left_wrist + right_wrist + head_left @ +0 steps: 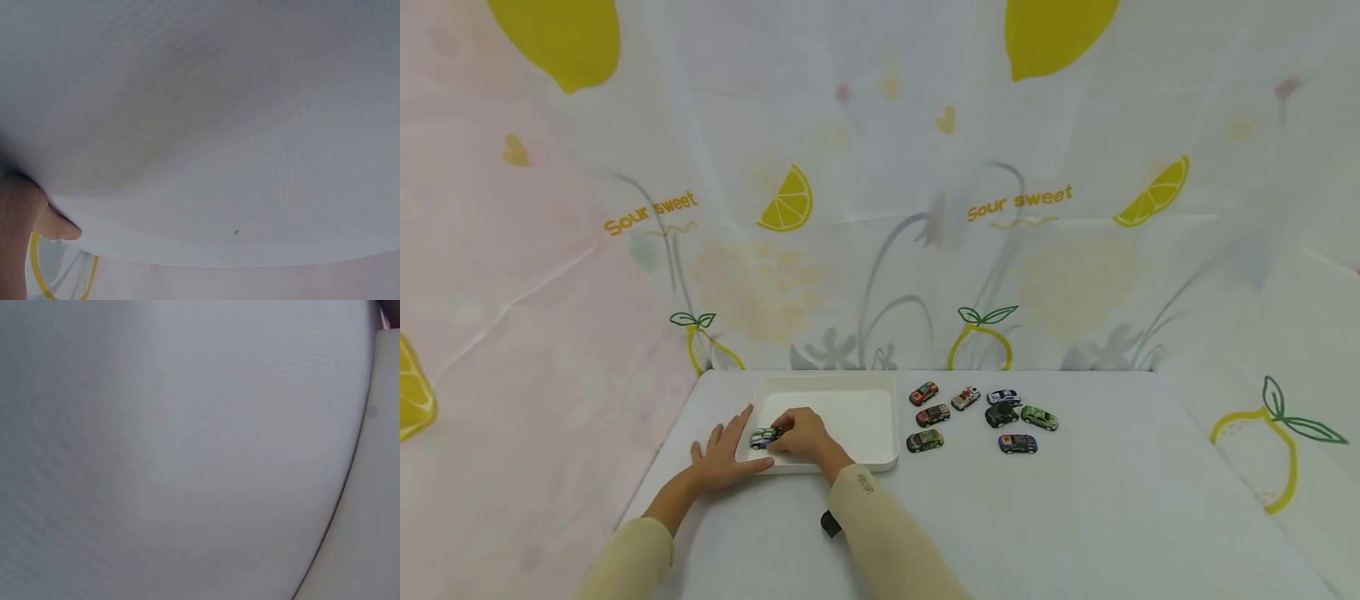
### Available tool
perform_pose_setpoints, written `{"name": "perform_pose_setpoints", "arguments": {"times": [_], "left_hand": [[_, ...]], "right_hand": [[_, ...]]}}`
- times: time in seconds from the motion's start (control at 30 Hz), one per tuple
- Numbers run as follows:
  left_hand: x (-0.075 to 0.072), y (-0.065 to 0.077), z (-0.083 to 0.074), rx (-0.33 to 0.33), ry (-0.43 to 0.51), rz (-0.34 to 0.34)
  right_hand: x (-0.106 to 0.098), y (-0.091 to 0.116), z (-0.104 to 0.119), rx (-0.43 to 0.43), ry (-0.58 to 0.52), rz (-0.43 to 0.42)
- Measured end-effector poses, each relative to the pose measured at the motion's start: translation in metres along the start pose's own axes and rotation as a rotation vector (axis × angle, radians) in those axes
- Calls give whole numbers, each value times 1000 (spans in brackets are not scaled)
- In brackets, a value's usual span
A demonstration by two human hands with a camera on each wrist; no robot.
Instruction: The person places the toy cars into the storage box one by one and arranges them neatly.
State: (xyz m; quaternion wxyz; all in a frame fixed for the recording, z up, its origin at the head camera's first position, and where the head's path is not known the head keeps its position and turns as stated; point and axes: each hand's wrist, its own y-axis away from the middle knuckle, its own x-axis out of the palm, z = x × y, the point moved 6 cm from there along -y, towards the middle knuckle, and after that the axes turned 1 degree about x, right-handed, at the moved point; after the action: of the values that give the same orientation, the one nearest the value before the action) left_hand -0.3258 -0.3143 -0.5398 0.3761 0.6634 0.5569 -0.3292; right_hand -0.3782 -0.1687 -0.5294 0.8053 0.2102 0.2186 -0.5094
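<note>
A white tray (850, 417) lies on the table's left part. Inside its left end sits a small toy car (763, 437) with white, green and blue colouring. My right hand (803, 433) reaches over the tray's front wall and pinches the toy car at its right end, fingers covering that end. Fingers spread, my left hand (721, 460) rests at the tray's front left corner, its thumb along the front rim. The left wrist view catches only part of the left hand (25, 215) above white tablecloth. The right wrist view has the tray's wall (369, 469) at its right edge.
Right of the tray stand several toy cars, among them an orange-red one (923, 393), a green one (1039, 417), a blue one (1018, 443) and a black one (1002, 415). A black object (831, 523) shows beside the right sleeve. Lemon-printed cloth (880, 275) hangs behind the table.
</note>
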Motion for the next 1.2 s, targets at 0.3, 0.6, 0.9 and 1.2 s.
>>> {"name": "perform_pose_setpoints", "arguments": {"times": [0.3,0.6,0.9,1.2], "left_hand": [[-8,-4,3,-6,-16,-16],[0,-1,1,13,3,18],[4,9,-2,-10,21,18],[2,6,-2,19,30,-3]], "right_hand": [[-1,-6,9,-31,-18,1],[0,3,3,-39,-59,19],[5,6,-1,-48,-43,17],[5,3,-1,-91,-53,10]]}}
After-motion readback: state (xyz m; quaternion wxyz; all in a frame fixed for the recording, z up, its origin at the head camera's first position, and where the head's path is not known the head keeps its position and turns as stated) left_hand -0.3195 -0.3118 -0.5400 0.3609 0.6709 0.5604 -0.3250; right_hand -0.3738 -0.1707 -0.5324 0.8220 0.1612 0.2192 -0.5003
